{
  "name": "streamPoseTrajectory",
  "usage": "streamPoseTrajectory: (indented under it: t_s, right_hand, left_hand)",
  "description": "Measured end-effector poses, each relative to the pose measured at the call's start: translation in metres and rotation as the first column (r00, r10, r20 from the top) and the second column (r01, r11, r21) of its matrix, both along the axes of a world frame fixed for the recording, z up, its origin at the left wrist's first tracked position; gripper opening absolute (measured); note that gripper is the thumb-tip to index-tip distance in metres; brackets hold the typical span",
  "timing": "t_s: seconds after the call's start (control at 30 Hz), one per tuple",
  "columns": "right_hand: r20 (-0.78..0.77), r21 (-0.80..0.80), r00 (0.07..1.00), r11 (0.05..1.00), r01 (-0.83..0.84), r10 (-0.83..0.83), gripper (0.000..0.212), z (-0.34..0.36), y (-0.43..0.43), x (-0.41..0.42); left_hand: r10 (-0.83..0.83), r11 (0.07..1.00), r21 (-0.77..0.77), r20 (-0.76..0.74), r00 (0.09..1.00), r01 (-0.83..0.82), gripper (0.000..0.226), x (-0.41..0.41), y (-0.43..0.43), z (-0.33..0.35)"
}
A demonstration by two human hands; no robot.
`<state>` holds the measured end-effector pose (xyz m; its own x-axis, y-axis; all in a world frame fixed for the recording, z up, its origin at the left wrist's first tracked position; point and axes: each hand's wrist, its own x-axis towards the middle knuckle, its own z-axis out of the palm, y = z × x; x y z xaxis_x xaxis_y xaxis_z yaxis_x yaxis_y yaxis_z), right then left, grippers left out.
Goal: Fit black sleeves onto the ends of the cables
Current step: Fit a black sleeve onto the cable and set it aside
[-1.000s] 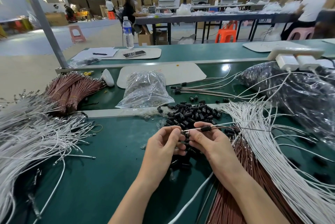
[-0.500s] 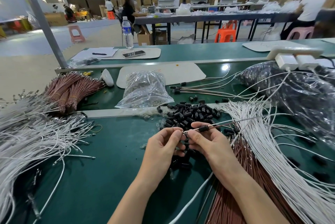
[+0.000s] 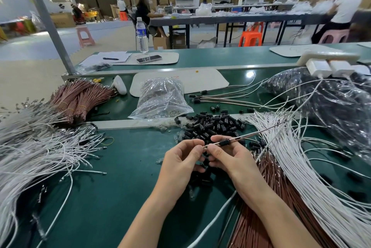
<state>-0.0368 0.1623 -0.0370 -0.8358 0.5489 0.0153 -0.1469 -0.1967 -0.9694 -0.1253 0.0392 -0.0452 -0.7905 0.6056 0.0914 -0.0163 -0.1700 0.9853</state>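
A brown cable [image 3: 251, 135] is pinched over the green table [image 3: 124, 177] by both hands. Its metal tip is held between thumb and forefinger of the left hand [image 3: 180, 165], and the wire right behind it is held by the right hand [image 3: 230, 159]. A black sleeve [image 3: 224, 142] is threaded on just past the right fingers. A clear bag [image 3: 160, 97] is stuffed with small parts, too blurry to name. A bigger bag [image 3: 331, 111] at right is packed with something black. Loose sleeves [image 3: 212, 125] are piled between the bags, partly hidden by the hands.

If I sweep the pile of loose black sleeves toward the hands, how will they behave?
The black sleeves are small short cylinders, so they would likely roll and scatter; stray sleeves already lie apart behind the pile. They look light, probably easy to flick away. The right hand holds the brown cable at its fingertips, so a fine pinch probably suits.
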Motion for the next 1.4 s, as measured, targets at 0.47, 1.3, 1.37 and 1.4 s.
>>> streamPoseTrajectory:
  t_s: [0.47,1.3,1.37,1.4]
  right_hand:
    - [-0.019,-0.109,1.0,0.994,-0.008,0.006,0.027,-0.0047,0.0045,-0.0027]
    - [0.005,0.057,1.0,0.998,-0.008,0.007,0.017,-0.0061,0.0034,-0.0022]
    - [0.0,0.045,1.0,0.999,-0.01,0.01,0.018,-0.0055,0.003,-0.0017]
    - [-0.002,0.04,1.0,0.999,-0.01,0.011,0.018,-0.0051,0.003,-0.0015]
  left_hand:
    - [-0.047,0.998,-0.036,0.003,0.999,0.047,0.015,-0.001,-0.0021,0.0004]
    - [-0.098,0.992,-0.079,-0.002,0.995,0.098,0.025,-0.0008,-0.0062,0.0079]
    - [-0.102,0.991,-0.085,-0.008,0.995,0.101,0.027,-0.0003,-0.0062,0.0081]
    - [-0.099,0.991,-0.09,-0.013,0.995,0.098,0.028,0.0,-0.0058,0.0082]
